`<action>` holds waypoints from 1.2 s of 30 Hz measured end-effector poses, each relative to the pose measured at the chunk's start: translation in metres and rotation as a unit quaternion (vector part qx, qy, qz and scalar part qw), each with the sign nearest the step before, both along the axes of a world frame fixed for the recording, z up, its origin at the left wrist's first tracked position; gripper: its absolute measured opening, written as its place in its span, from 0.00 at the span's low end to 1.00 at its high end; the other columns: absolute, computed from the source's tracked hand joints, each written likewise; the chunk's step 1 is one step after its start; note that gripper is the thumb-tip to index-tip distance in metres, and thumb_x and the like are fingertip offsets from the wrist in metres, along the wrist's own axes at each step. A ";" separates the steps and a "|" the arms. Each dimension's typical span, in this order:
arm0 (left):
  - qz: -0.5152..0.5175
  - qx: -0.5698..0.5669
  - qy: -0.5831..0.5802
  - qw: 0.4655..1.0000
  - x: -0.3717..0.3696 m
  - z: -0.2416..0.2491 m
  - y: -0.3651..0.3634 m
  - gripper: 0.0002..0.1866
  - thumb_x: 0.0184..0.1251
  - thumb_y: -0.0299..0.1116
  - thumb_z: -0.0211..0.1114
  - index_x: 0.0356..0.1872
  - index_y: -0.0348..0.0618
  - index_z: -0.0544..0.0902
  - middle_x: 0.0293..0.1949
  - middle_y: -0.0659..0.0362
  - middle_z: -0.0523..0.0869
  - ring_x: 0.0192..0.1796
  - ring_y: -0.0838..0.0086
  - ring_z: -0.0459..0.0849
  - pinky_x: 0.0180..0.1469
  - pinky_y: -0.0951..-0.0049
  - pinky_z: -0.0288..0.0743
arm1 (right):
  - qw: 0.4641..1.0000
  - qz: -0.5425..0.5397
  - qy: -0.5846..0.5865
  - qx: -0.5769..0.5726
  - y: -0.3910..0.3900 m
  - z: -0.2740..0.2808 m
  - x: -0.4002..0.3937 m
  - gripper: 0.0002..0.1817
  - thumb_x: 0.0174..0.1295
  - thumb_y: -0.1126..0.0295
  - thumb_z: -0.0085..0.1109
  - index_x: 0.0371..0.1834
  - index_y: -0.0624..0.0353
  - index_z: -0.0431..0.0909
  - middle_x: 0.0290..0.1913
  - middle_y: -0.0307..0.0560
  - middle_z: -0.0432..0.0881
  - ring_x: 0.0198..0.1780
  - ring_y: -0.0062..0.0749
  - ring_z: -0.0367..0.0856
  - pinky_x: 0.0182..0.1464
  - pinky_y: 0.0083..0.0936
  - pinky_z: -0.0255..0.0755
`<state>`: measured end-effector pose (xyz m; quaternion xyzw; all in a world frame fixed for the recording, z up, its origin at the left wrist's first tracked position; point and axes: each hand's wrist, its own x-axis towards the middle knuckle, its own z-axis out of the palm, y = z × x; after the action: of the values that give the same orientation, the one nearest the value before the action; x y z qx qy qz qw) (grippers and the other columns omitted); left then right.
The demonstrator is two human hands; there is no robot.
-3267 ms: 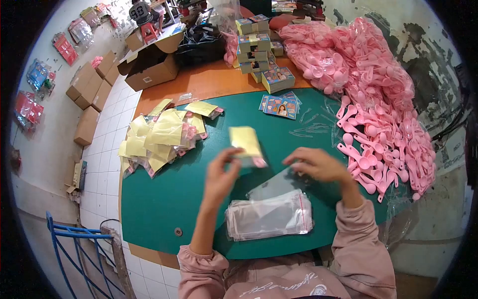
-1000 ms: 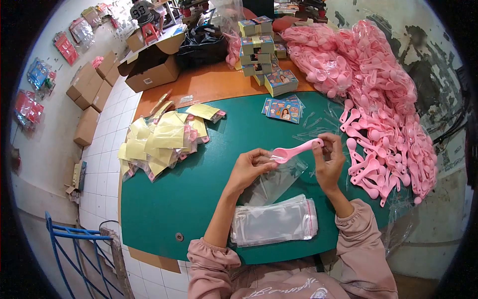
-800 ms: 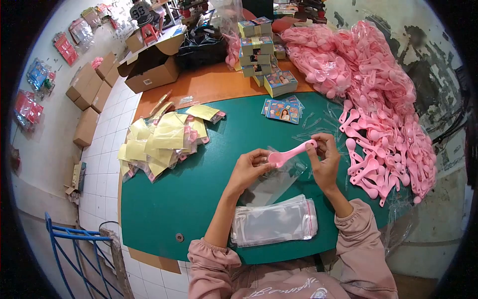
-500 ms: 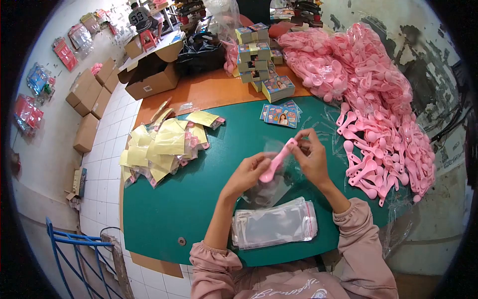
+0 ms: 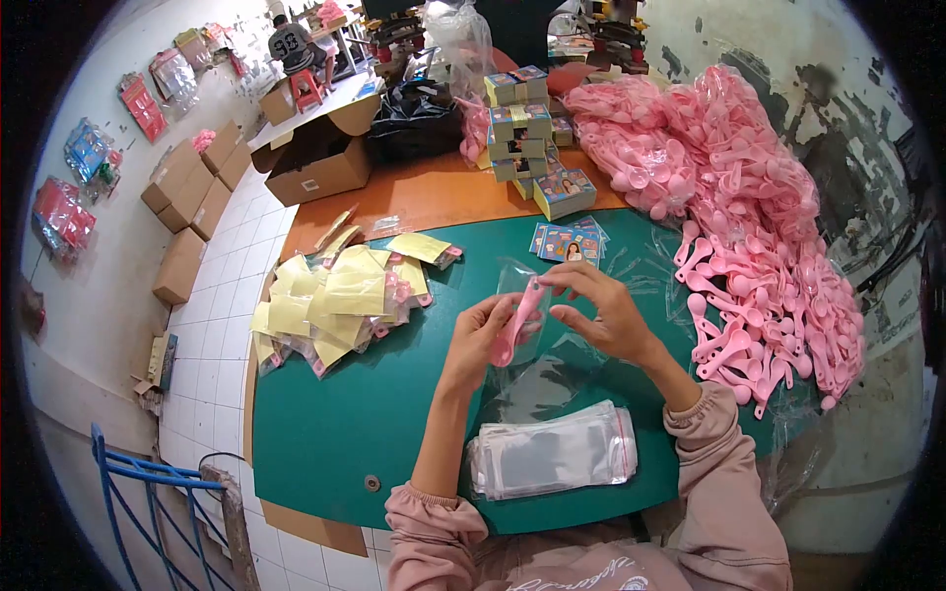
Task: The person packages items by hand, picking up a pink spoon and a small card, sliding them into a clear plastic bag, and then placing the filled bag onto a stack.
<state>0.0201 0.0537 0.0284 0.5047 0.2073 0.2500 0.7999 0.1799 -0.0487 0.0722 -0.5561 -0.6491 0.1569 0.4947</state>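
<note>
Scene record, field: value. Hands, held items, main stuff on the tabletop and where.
left hand: holds a pink plastic spoon and a clear plastic bag
spoon: bowl down, handle up; inside or against the bag, cannot tell
right hand: fingertips at the handle's end, thumb spread apart
near edge: stack of clear flat bags
left side: pile of bagged yellow cards
right side: heap of loose pink spoons
beyond hands: blue printed cards
surface: green tabletop

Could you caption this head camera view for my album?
Left hand grips a pink plastic spoon and clear plastic bag over a green table, right hand alongside.
</note>
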 end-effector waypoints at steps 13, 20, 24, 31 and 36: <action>-0.023 0.023 0.052 0.998 0.001 0.007 -0.006 0.19 0.69 0.42 0.48 0.48 0.35 0.74 0.42 0.53 0.81 0.44 0.71 0.81 0.47 0.73 0.74 | 0.968 -0.180 -0.174 -0.026 0.058 -0.046 0.089 0.15 0.50 0.63 0.60 0.37 0.61 0.78 0.42 0.52 0.75 0.44 0.44 0.73 0.49 0.32 0.66; -0.041 0.033 0.026 0.998 0.005 0.003 -0.006 0.19 0.70 0.42 0.45 0.44 0.35 0.76 0.41 0.51 0.82 0.43 0.68 0.82 0.45 0.72 0.76 | 0.956 -0.227 -0.146 -0.115 0.067 -0.080 0.127 0.12 0.47 0.69 0.59 0.35 0.61 0.77 0.33 0.50 0.78 0.38 0.44 0.76 0.42 0.35 0.69; -0.031 0.078 0.047 0.995 0.003 0.011 -0.005 0.18 0.71 0.40 0.45 0.44 0.35 0.76 0.40 0.51 0.82 0.40 0.69 0.83 0.42 0.74 0.77 | 0.970 -0.227 -0.038 -0.080 0.047 -0.042 0.105 0.09 0.47 0.75 0.58 0.34 0.62 0.76 0.31 0.48 0.78 0.32 0.37 0.76 0.37 0.27 0.70; -0.089 0.121 0.097 0.984 0.005 0.015 -0.007 0.19 0.70 0.41 0.46 0.43 0.35 0.77 0.34 0.54 0.83 0.37 0.73 0.82 0.38 0.76 0.77 | 0.991 -0.130 0.025 0.006 -0.013 0.025 0.044 0.08 0.49 0.81 0.55 0.33 0.61 0.76 0.32 0.43 0.76 0.32 0.25 0.75 0.35 0.19 0.68; -0.105 0.211 0.151 0.960 0.006 0.006 -0.003 0.17 0.69 0.38 0.48 0.33 0.34 0.79 0.22 0.64 0.77 0.25 0.86 0.70 0.26 0.84 0.65 | 0.989 -0.064 -0.123 -0.047 -0.022 0.031 0.031 0.07 0.48 0.80 0.56 0.32 0.61 0.75 0.34 0.47 0.72 0.36 0.40 0.75 0.38 0.29 0.70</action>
<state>0.0262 0.0504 0.0346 0.7129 0.2144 0.1238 0.6561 0.2112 -0.0710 0.1031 -0.6342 -0.6600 0.0858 0.3934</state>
